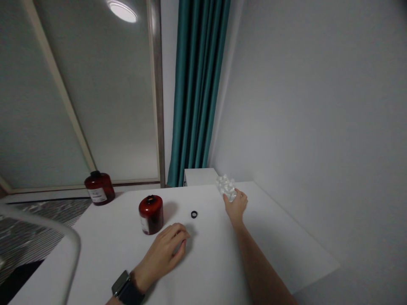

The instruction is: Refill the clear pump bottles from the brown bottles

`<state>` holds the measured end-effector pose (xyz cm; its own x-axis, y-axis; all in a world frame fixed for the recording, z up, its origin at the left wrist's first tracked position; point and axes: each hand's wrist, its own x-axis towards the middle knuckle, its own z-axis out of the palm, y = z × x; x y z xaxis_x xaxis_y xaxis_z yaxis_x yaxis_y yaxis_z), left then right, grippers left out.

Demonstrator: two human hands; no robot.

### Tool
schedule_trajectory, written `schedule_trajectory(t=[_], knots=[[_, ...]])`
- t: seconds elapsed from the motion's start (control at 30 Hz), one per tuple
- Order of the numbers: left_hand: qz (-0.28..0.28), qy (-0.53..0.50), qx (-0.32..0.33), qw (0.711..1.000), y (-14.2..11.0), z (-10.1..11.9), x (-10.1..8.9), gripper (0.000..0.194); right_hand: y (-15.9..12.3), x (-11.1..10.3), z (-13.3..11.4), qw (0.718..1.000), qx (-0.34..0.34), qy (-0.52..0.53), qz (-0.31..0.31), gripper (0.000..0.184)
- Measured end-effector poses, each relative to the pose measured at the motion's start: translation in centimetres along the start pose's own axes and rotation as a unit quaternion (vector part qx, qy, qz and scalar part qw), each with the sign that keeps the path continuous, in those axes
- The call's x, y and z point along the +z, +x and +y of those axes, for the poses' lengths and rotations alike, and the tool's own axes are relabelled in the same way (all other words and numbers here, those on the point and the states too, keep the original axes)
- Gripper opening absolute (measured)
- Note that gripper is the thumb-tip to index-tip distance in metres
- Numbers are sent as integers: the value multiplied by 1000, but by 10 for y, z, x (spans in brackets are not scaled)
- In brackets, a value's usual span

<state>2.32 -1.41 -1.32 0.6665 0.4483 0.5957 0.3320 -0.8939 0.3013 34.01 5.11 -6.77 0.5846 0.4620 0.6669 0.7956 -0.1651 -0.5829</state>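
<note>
At the far right part of the white table [203,262], my right hand [236,206] has its thumb and fingers closed on a crumpled clear plastic wrap [225,185]. My left hand [168,249], wearing a dark watch, hovers low over the middle of the table. Its fingers are loosely curled, with a gap to the thumb and nothing seen in them. Just beyond it stands a dark red bottle [151,214] with a white label and no cap on its mouth. A small black ring [193,214] lies flat on the table to the right of that bottle.
Another dark red bottle [99,188], with a black top, stands at the table's far left corner. A pale curved bar [71,237] crosses the lower left. Behind the table are a white cabinet [201,176] and a teal curtain [199,84]; a wall runs along the right.
</note>
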Motion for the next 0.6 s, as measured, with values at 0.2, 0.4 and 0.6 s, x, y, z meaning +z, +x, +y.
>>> schedule_trajectory(t=[0.2,0.4,0.6], knots=[[4,-8,-10,1000,-2,-4,1,24,0,8,6,999,15,-15,-34,48],[5,-14,-13,1000,-2,-5,3,23,3,8,9,999,27,-1,-43,42],[11,-23,-15,1000,-2,-4,2,22,3,9,8,999,30,20,-32,44]])
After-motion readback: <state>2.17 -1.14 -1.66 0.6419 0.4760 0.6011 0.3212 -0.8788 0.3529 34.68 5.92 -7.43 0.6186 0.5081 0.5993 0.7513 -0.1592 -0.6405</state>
